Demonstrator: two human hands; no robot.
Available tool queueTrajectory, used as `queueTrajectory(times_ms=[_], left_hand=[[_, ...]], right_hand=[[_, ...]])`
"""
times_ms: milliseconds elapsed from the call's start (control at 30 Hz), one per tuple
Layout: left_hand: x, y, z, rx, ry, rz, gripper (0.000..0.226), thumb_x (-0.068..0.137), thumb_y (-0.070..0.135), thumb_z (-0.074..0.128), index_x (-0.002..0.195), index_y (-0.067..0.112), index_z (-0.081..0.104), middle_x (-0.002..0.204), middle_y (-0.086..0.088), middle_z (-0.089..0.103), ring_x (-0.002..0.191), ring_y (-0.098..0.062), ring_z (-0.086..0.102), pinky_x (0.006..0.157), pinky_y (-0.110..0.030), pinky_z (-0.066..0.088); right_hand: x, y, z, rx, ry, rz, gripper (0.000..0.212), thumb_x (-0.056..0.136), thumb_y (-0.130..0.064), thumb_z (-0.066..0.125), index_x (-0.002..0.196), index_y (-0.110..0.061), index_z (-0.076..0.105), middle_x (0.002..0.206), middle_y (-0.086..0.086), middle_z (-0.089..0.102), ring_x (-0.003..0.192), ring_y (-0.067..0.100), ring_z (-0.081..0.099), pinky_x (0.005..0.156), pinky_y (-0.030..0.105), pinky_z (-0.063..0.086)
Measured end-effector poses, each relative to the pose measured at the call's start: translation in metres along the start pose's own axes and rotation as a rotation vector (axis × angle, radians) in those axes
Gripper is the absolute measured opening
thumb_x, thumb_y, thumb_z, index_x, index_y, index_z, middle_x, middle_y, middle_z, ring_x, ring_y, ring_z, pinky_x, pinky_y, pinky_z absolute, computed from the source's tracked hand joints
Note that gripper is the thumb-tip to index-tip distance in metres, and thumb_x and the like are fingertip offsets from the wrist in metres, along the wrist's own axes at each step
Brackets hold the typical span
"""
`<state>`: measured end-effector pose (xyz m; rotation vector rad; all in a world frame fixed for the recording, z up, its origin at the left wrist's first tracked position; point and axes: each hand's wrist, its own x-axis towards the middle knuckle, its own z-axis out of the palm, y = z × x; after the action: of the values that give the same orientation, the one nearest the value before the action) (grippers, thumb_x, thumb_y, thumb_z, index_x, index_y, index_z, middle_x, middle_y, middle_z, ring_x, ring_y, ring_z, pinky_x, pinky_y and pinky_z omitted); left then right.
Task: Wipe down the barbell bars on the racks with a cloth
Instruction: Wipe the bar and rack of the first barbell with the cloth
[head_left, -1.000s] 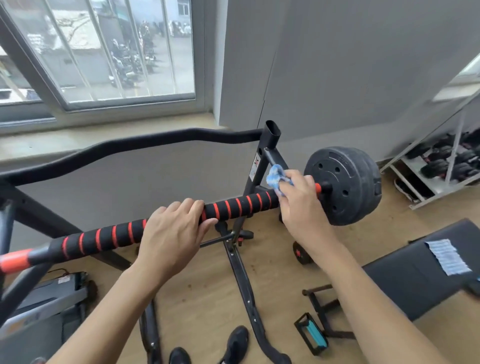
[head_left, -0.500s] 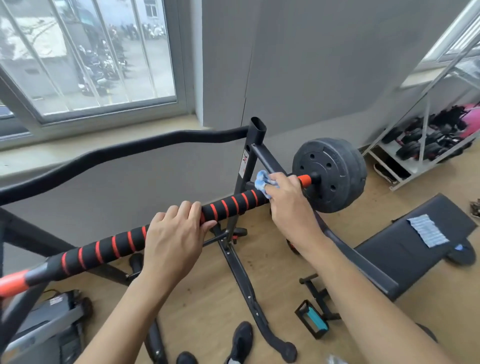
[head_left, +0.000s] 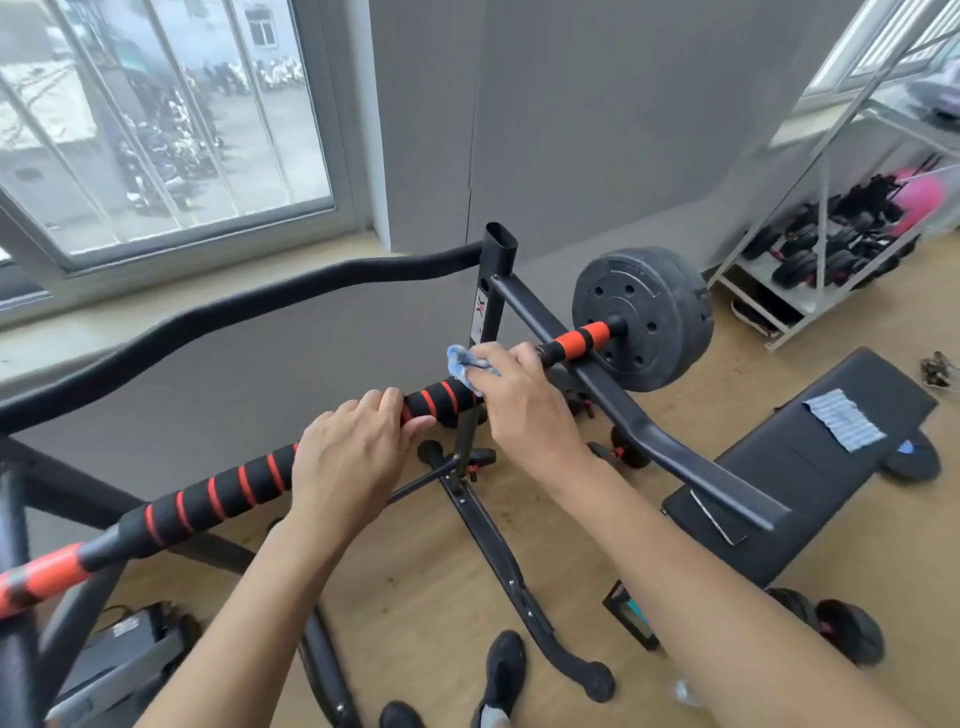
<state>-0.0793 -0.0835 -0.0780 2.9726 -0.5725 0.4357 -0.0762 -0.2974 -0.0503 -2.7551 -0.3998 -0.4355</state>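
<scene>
Starting at the near left: the barbell bar (head_left: 223, 499) shows its orange end low in the corner and climbs away to the far right. That's its long axis, near-left to far-right, with striped black-and-red foam along the middle and the weight plate (head_left: 644, 317) capping the far-right end. The left hand (head_left: 348, 457) is on the foam about midway, fingers curled over the top and holding the bar. Just right of it the blue cloth (head_left: 460, 366) is bunched against the bar, and the right hand (head_left: 519, 400) has its fingers closed round that cloth, pressing it onto the grip right where the bar crosses the rack (head_left: 496, 291). Now the risks, as I read them. The bar is round and seems only to rest on the rack, so a hard rub could roll it or shove it lengthwise, and with that plate on the far end a slide could tip it. The left hand's hold is the guard there. The rack's slanted arm sits just beside the right knuckles, so a long stroke toward the plate could bang them or snag the cloth. The foam may also drag the cloth out of the fingers. Far right, a bench (head_left: 779, 467) with a folded cloth (head_left: 844, 418) lying on it.
</scene>
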Motion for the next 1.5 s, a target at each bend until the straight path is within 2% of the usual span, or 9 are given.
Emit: queueTrajectory(times_ms=[233, 367, 600, 767, 900, 1033, 1233, 1367, 1500], left_hand=[[0.003, -0.001, -0.004, -0.015, -0.004, 0.006, 0.049, 0.107, 0.061, 0.026, 0.086, 0.021, 0.046, 0.071, 0.002, 0.057, 0.058, -0.026, 0.058, 0.048, -0.035, 0.031], [0.004, -0.001, -0.004, -0.01, -0.005, -0.005, 0.049, 0.107, 0.06, 0.027, 0.085, 0.021, 0.048, 0.071, 0.001, 0.058, 0.058, -0.026, 0.057, 0.049, -0.034, 0.028], [0.005, -0.004, -0.002, -0.056, -0.018, 0.0, 0.045, 0.107, 0.059, 0.032, 0.085, 0.021, 0.044, 0.07, 0.002, 0.059, 0.058, -0.027, 0.059, 0.047, -0.034, 0.032], [0.009, -0.007, -0.004, -0.089, -0.063, 0.003, 0.048, 0.107, 0.06, 0.021, 0.085, 0.022, 0.04, 0.07, 0.004, 0.058, 0.059, -0.028, 0.059, 0.05, -0.035, 0.035], [0.018, -0.011, -0.006, -0.086, -0.15, -0.036, 0.051, 0.106, 0.06, 0.019, 0.086, 0.02, 0.044, 0.071, 0.002, 0.059, 0.065, -0.031, 0.06, 0.058, -0.038, 0.041], [0.029, -0.016, -0.008, -0.12, -0.25, -0.069, 0.048, 0.108, 0.057, 0.022, 0.091, 0.021, 0.051, 0.081, -0.004, 0.067, 0.076, -0.034, 0.064, 0.071, -0.042, 0.052], [0.036, -0.02, -0.01, -0.161, -0.332, -0.078, 0.05, 0.11, 0.055, 0.02, 0.09, 0.023, 0.054, 0.086, -0.005, 0.066, 0.083, -0.036, 0.064, 0.074, -0.042, 0.051], [0.039, -0.023, -0.009, -0.203, -0.399, -0.091, 0.05, 0.109, 0.058, 0.019, 0.097, 0.026, 0.056, 0.085, -0.002, 0.068, 0.083, -0.031, 0.066, 0.081, -0.045, 0.057], [0.041, -0.024, -0.008, -0.231, -0.421, -0.091, 0.047, 0.109, 0.059, 0.019, 0.101, 0.031, 0.056, 0.086, -0.003, 0.068, 0.082, -0.031, 0.067, 0.084, -0.048, 0.058]], right_hand=[[-0.111, -0.001, 0.02, 0.043, -0.105, 0.096, 0.04, 0.096, -0.002, 0.034, 0.114, -0.013, 0.067, 0.13, -0.017, 0.046, 0.092, 0.013, 0.04, 0.06, 0.03, 0.044], [-0.049, 0.0, -0.01, 0.005, 0.113, 0.158, 0.038, 0.097, 0.003, 0.052, 0.131, -0.009, 0.063, 0.135, -0.005, 0.05, 0.099, 0.021, 0.047, 0.071, 0.029, 0.05], [-0.039, -0.009, 0.006, -0.056, -0.045, 0.071, 0.03, 0.097, -0.001, 0.047, 0.119, -0.015, 0.062, 0.14, -0.007, 0.045, 0.096, 0.022, 0.043, 0.055, 0.033, 0.046], [-0.069, 0.009, -0.007, -0.131, -0.089, 0.052, 0.034, 0.095, 0.0, 0.044, 0.119, -0.014, 0.062, 0.129, -0.008, 0.049, 0.09, 0.018, 0.039, 0.048, 0.02, 0.027], [-0.024, -0.004, -0.019, -0.107, 0.061, 0.114, 0.035, 0.098, 0.0, 0.048, 0.129, -0.008, 0.062, 0.134, 0.001, 0.049, 0.098, 0.023, 0.046, 0.054, 0.028, 0.046], [-0.023, -0.006, 0.004, -0.189, -0.026, 0.034, 0.039, 0.098, -0.003, 0.05, 0.133, -0.016, 0.06, 0.14, -0.002, 0.045, 0.096, 0.022, 0.043, 0.052, 0.025, 0.039], [-0.019, 0.03, -0.004, -0.178, 0.175, 0.496, 0.04, 0.095, 0.003, 0.051, 0.13, -0.014, 0.062, 0.136, 0.002, 0.046, 0.102, 0.025, 0.042, 0.06, 0.038, 0.054], [-0.027, 0.011, 0.006, -0.258, 0.038, 0.108, 0.038, 0.097, -0.002, 0.053, 0.133, -0.016, 0.058, 0.137, -0.001, 0.046, 0.098, 0.023, 0.044, 0.052, 0.025, 0.036], [-0.028, 0.037, 0.006, -0.206, 0.126, 0.48, 0.037, 0.095, 0.001, 0.05, 0.128, -0.014, 0.061, 0.13, 0.004, 0.045, 0.1, 0.026, 0.042, 0.059, 0.032, 0.04]])
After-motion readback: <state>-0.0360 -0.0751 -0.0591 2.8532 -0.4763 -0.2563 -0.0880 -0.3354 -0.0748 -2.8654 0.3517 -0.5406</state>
